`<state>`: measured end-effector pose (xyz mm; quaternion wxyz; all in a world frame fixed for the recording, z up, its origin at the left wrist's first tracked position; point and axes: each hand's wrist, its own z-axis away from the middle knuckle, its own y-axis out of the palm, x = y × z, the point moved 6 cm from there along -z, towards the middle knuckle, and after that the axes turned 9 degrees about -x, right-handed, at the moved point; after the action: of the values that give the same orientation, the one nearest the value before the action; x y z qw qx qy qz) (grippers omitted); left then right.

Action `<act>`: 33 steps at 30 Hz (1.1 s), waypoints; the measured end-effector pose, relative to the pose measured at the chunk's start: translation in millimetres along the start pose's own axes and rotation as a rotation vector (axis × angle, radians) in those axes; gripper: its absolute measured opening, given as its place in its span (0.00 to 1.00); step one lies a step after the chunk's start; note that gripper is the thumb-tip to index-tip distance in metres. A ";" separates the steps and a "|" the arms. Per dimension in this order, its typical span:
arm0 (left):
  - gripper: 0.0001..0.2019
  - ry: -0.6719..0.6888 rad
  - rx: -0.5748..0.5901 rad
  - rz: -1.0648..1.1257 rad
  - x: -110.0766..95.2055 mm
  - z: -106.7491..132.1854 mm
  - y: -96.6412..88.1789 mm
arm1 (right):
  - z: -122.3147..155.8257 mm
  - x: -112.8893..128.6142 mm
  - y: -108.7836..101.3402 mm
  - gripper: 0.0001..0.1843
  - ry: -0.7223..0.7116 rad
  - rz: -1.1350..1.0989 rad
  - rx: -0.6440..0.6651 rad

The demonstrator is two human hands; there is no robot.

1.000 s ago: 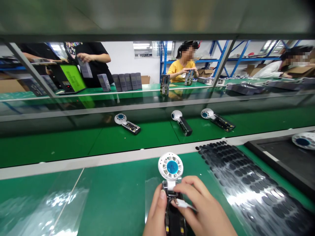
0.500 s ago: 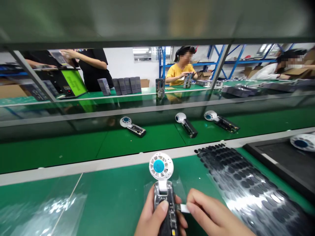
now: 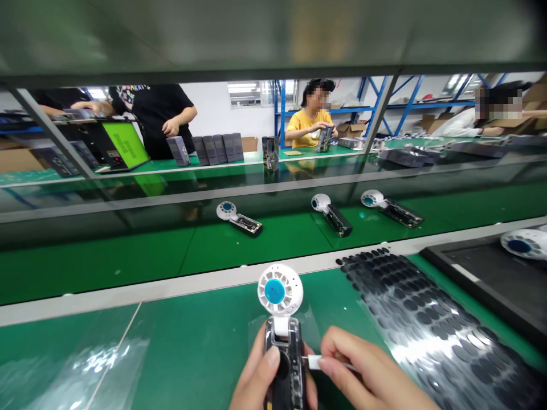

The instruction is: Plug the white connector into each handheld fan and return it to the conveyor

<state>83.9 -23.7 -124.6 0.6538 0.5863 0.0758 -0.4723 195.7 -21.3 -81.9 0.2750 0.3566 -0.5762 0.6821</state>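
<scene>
Left hand (image 3: pixel 260 381) still gripping the handheld fan (image 3: pixel 282 336) at the worktop's near edge, right hand (image 3: pixel 363 376) pinching a white tab (image 3: pixel 314 362) beside its body, barely shifted, 3 fans on the belt drifted right

Three fan units (image 3: pixel 333 213) on green conveyor belt (image 3: pixel 128 256); sheet of black pads (image 3: pixel 410 302) right; dark boxes (image 3: pixel 217 148) on far bench.

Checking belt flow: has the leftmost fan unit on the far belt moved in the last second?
Yes. The leftmost fan unit moved right along the belt, against the slanted frame strut.
</scene>
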 end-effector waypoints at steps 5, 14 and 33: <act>0.26 -0.067 0.040 0.109 2.7 1.9 6.0 | 0.8 0.3 3.3 0.11 0.029 -0.044 0.039; 0.29 -0.194 -0.036 0.113 4.4 2.8 6.3 | 0.7 -0.2 3.3 0.12 0.025 -0.024 0.053; 0.24 0.043 -0.387 -0.132 -31.2 2.8 -10.0 | 7.0 -2.2 -23.6 0.14 -0.004 0.101 -0.156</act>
<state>58.7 -8.2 -110.4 0.7201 0.4534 0.2175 -0.4781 216.7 -23.7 -69.1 0.2661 0.3060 -0.6452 0.6475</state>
